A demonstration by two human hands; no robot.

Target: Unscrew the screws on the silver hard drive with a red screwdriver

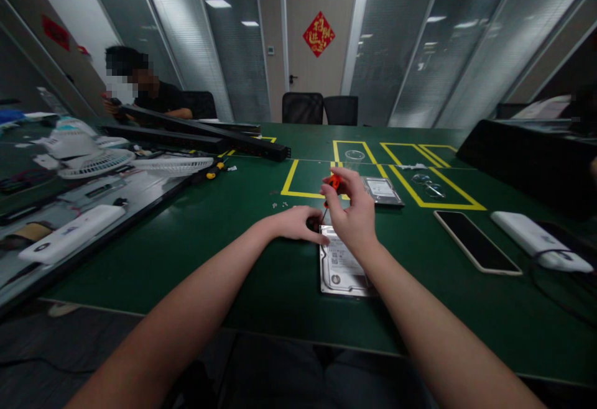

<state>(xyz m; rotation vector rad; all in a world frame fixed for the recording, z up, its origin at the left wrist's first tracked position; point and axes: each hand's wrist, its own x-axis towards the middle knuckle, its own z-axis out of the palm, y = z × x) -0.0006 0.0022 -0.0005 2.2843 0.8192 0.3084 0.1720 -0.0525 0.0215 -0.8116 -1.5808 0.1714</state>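
My right hand point(352, 207) is closed around the red-orange handle of a screwdriver point(334, 182). Its thin shaft points down at the far left corner of a silver hard drive point(345, 269), which lies label up on the green table in front of me. At that same corner is my left hand point(298, 222), with its thumb on the drive's edge and its fingers curled near the shaft. The screwdriver's tip is hidden by my fingers. Just beyond my left hand lie several tiny screws point(280, 205). A second hard drive point(382, 191) lies behind my right hand.
Right of me are a phone point(478, 241), a white power bank point(541, 241) with a cable, and glasses point(429, 185). At left, white fan parts point(93, 154) lie on a large panel point(135, 201), near a yellow-black screwdriver point(215, 171). Another person point(158, 95) sits across, behind long black bars point(209, 132).
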